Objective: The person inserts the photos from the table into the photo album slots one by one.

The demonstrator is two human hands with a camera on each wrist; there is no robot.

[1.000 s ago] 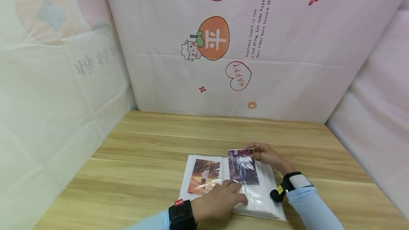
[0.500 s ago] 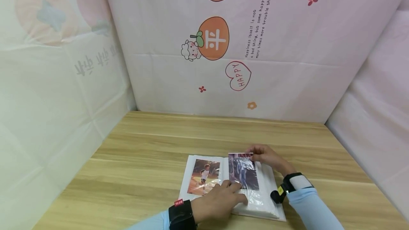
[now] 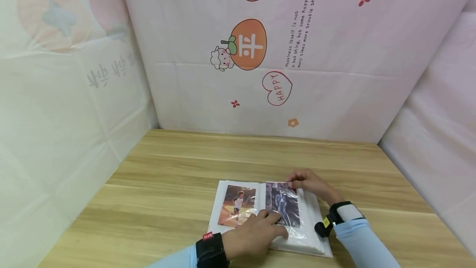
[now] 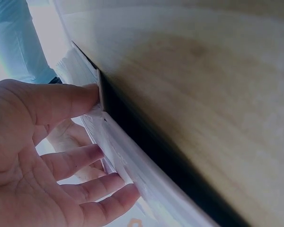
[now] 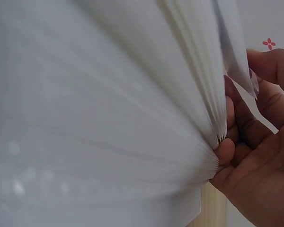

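A white photo album (image 3: 311,224) lies spread on the table in the head view. My right hand (image 3: 313,185) is at the far edge of its right page, pinching the top of a photo (image 3: 286,208) of a standing person, which sits mostly inside a clear sleeve. The right wrist view shows the thumb and fingers around a sleeve edge beside the fanned pages (image 5: 132,118). My left hand (image 3: 254,237) rests on the album's near part, fingers fairly straight. In the left wrist view its thumb touches the spine end and its fingertips lie on the pages (image 4: 116,156).
A second photo (image 3: 236,206), of a running child, fills the left page's sleeve. The wood-grain table (image 3: 148,202) extends around the album. Printed white cloth (image 3: 193,94) hangs behind the table and along both sides.
The photo has slid down toward me, deeper into the right page's sleeve, its top edge now close to the page's far edge. My right hand follows slightly; the left hand stays put.
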